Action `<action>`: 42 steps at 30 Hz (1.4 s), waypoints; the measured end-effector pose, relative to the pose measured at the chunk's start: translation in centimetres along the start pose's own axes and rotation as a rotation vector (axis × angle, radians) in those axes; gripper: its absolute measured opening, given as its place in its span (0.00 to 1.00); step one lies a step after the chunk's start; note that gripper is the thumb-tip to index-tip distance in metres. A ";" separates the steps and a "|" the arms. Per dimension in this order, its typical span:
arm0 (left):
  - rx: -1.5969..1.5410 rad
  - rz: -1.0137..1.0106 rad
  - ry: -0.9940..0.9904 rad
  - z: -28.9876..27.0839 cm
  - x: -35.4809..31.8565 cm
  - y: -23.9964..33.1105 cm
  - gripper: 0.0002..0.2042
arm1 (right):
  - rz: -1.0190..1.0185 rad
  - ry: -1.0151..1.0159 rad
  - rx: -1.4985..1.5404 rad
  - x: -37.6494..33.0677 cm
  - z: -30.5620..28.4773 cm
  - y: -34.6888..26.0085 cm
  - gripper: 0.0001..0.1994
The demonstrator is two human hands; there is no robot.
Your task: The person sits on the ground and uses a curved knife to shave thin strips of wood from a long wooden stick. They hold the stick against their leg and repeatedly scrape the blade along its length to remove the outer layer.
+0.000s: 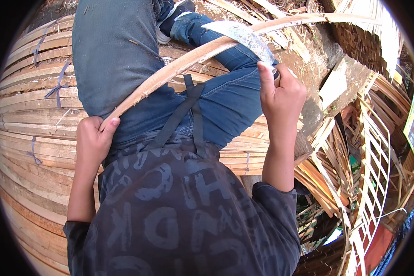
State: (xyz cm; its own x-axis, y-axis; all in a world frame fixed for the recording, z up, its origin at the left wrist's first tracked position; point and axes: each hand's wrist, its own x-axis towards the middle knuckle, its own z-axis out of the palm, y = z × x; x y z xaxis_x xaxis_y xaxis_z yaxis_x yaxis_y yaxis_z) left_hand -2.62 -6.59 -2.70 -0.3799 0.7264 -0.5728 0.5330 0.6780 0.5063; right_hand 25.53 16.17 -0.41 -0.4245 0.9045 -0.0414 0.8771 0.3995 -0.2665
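Note:
My left hand [94,137] is closed round the near end of a long wooden strip [184,64], beside my left thigh. The strip slants across my lap and runs out to the far right. My right hand [284,89] grips the dark handle of a curved knife [244,38], over my right knee. Its pale, stained blade crosses the strip near the strip's middle, with the tip pointing left. The blade lies over the strip in this view; whether its edge bites into the wood I cannot tell.
Bundles of flat wooden slats [32,99], tied with purple cord [57,86], lie under and left of me. To the right are a stone block [324,92], a heap of thin strips [329,161] and a white lattice [377,152]. My shoe [172,20] is at the top.

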 end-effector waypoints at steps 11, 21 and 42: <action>0.059 -0.036 0.007 0.0 -0.1 0.6 0.33 | 0.122 0.058 -0.036 0.8 -0.1 4.0 0.25; 0.114 -0.033 0.034 -0.2 -0.1 1.4 0.32 | 0.392 0.096 -0.031 2.2 -0.8 7.5 0.24; 0.123 0.030 0.088 0.3 -0.6 0.1 0.32 | 0.323 0.082 -0.062 0.9 -0.6 8.1 0.25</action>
State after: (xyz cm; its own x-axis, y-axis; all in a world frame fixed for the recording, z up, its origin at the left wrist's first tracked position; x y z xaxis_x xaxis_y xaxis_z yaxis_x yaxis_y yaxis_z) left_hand -2.11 -7.03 -2.50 -0.4238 0.7571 -0.4971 0.6319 0.6404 0.4366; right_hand 32.38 20.28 -2.04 -0.1049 0.9938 -0.0361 0.9765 0.0961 -0.1929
